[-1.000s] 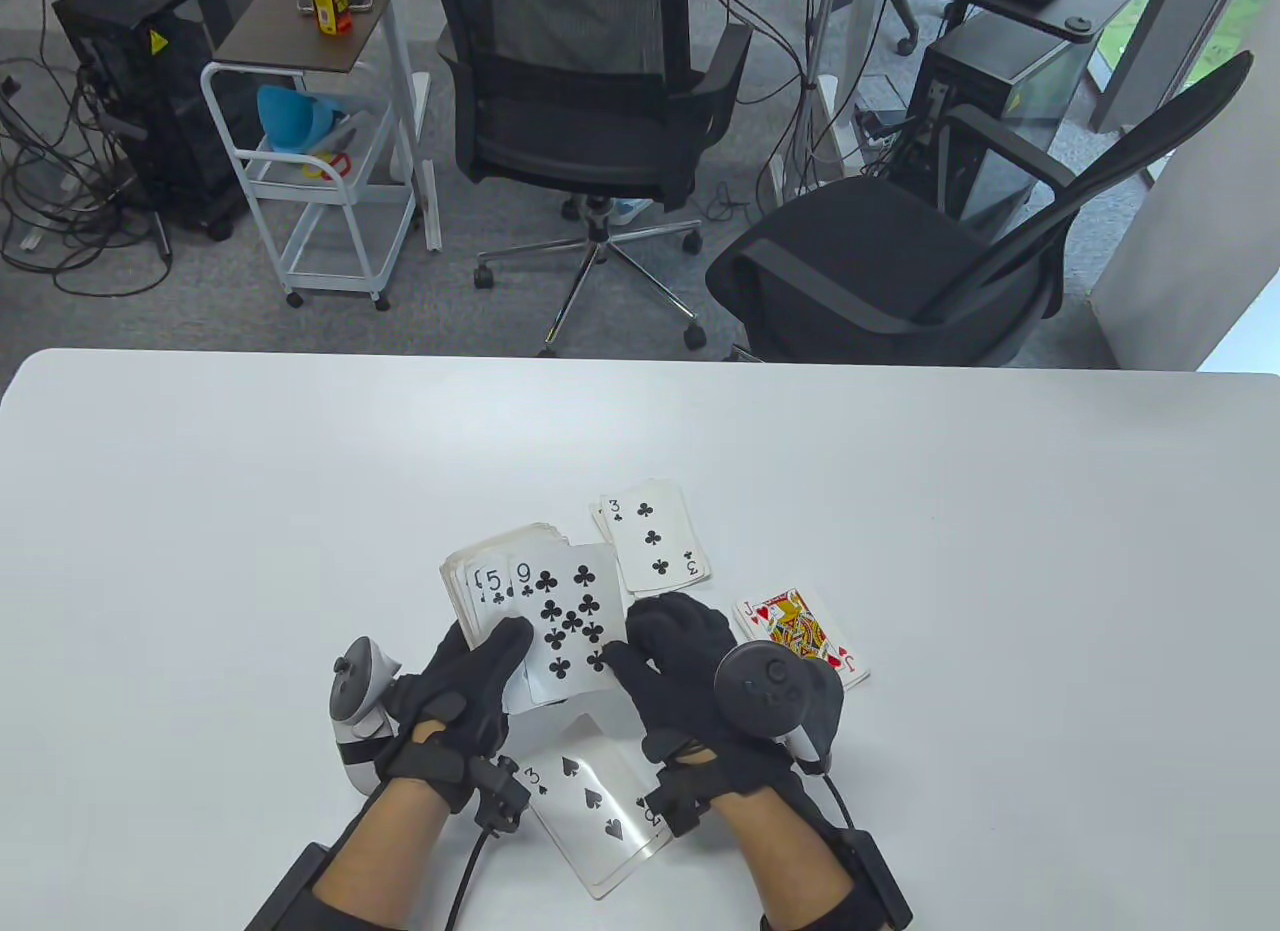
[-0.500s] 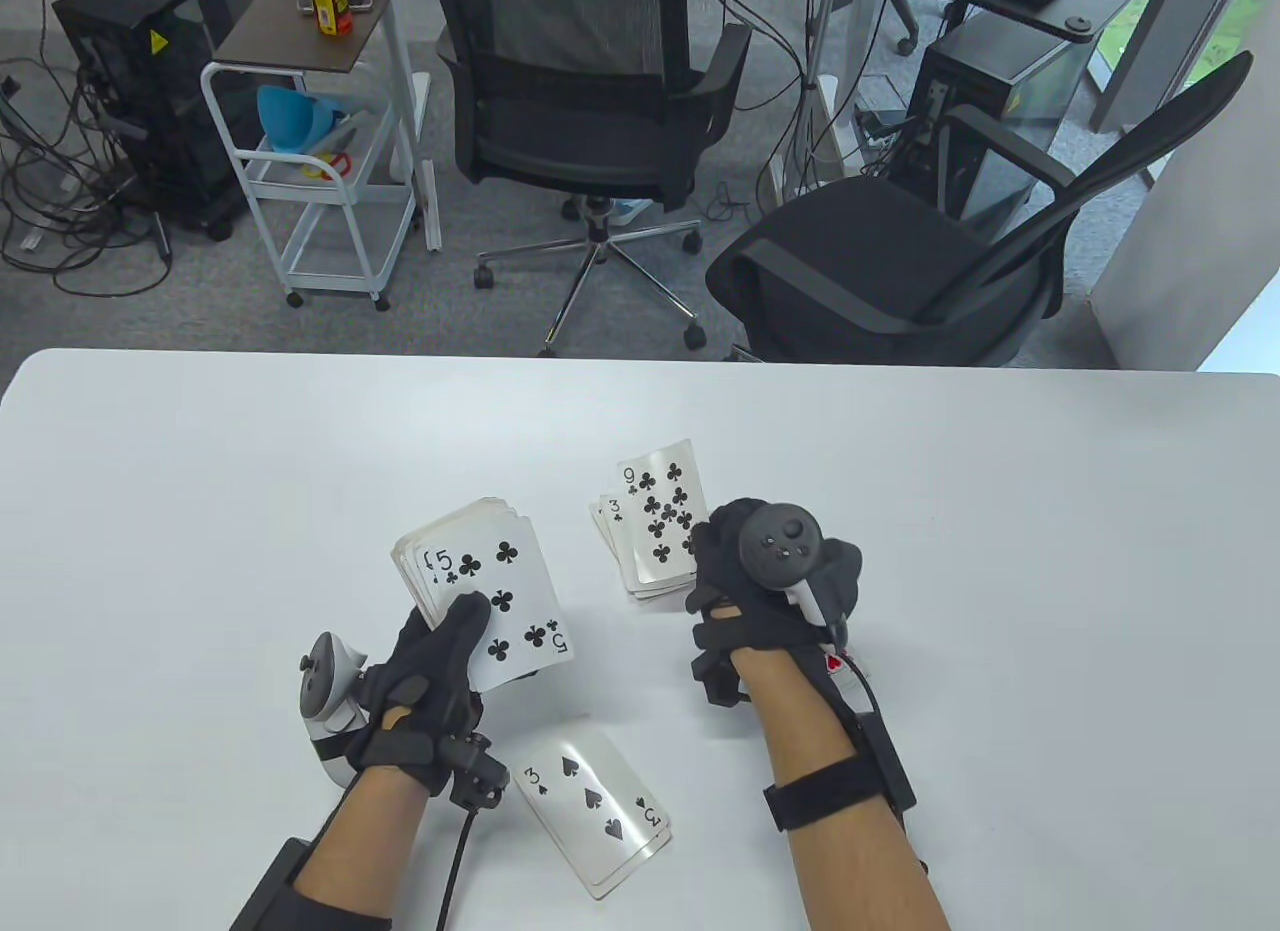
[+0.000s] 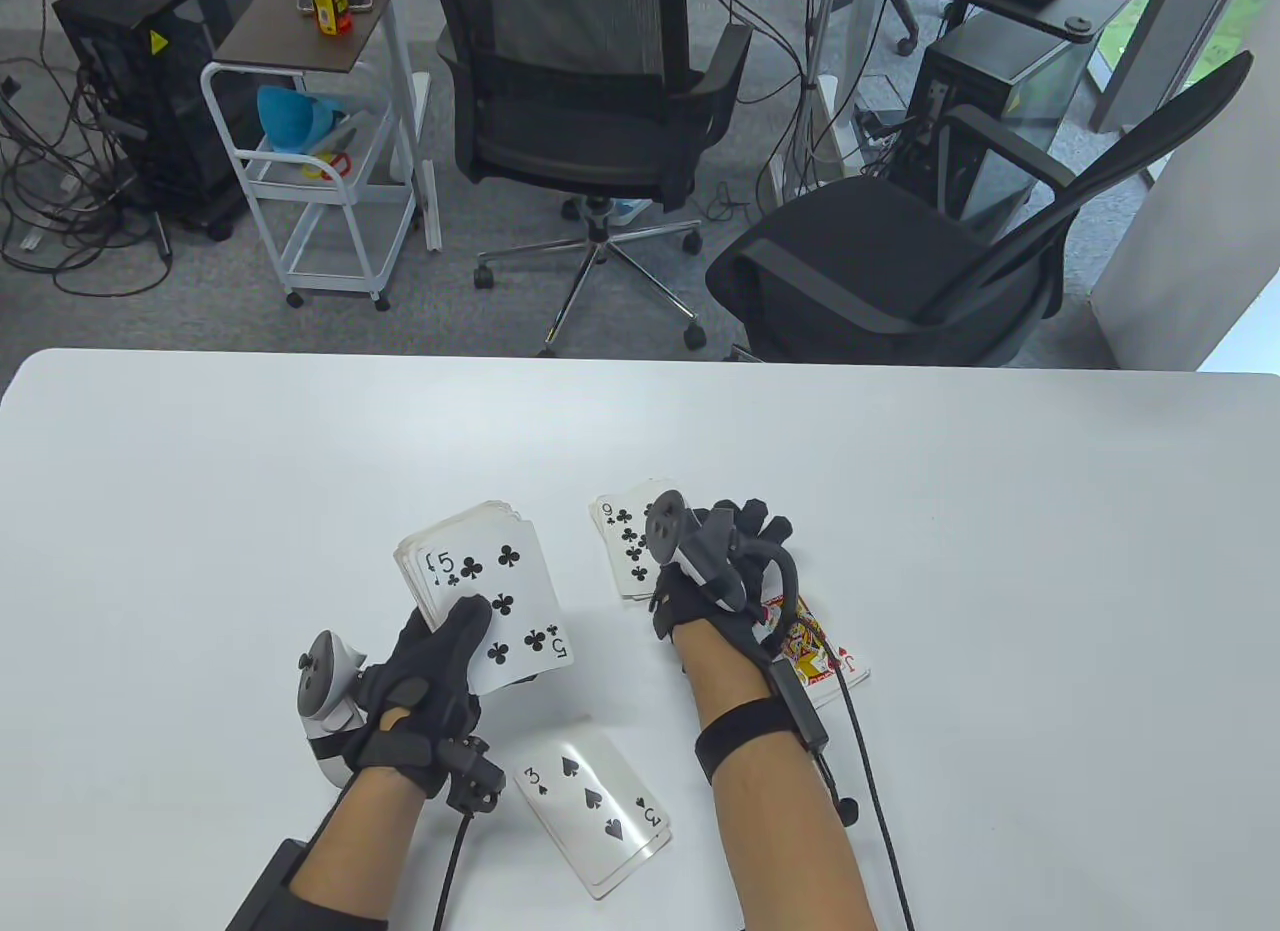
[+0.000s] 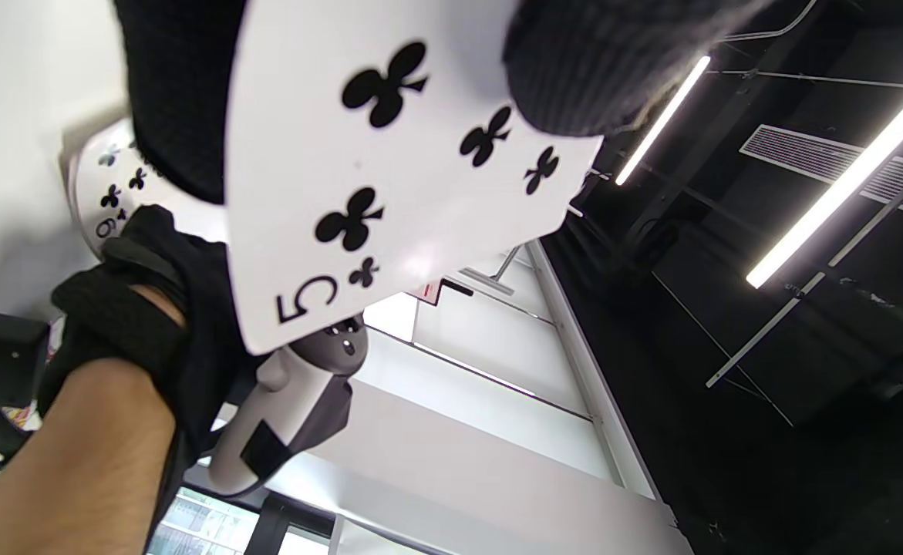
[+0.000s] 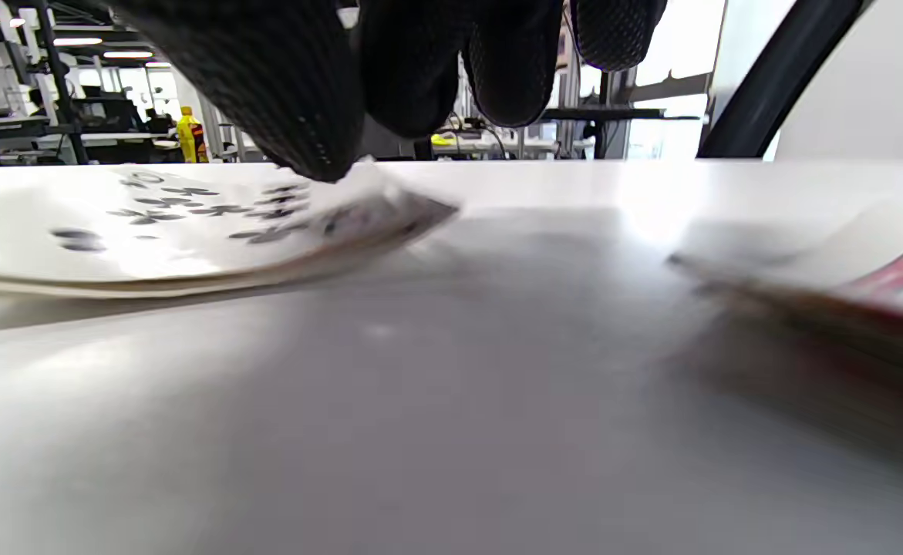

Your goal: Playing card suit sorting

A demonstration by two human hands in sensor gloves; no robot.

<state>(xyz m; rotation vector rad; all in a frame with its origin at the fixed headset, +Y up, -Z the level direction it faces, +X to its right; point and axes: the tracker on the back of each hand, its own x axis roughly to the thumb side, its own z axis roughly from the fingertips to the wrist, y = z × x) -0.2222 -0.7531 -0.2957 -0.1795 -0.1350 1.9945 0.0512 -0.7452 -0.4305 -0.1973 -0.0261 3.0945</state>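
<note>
While the white counter [image 3: 200,531] carries three separate stacks of face-up cards, a fourth bundle, the deck [image 3: 480,591], is held above it in the left hand [image 3: 430,686]. The left grip is clenched around the deck, with the thumb pressed on the top card, a five of clubs [image 4: 366,177], which is seen close up in the left wrist view. A second card edge is fanned out just behind the five on its left side.

The clubs pile [image 3: 625,551] lies on the counter to the right of the deck, with a nine of clubs showing on top. The right hand [image 3: 715,571] is laid over the right part of this pile, fingers spread; in the right wrist view the fingertips [image 5: 297,100] are seen touching the top card of the clubs pile [image 5: 189,231] near its corner. No card is held by the right grip, which is released with the fingers extended.

The hearts pile [image 3: 825,656] is partly covered by the right wrist and its cable; a jack with red marks is visible on top. It lies just beside the clubs pile, on the near right. The spades pile [image 3: 595,801] is found at the near edge between the two forearms, a three of spades on top and at least one more card under it, slightly offset.

Beyond the counter a white cart [image 3: 320,171] is seen, with a blue funnel-shaped item [image 3: 295,116] kept on its middle shelf.
</note>
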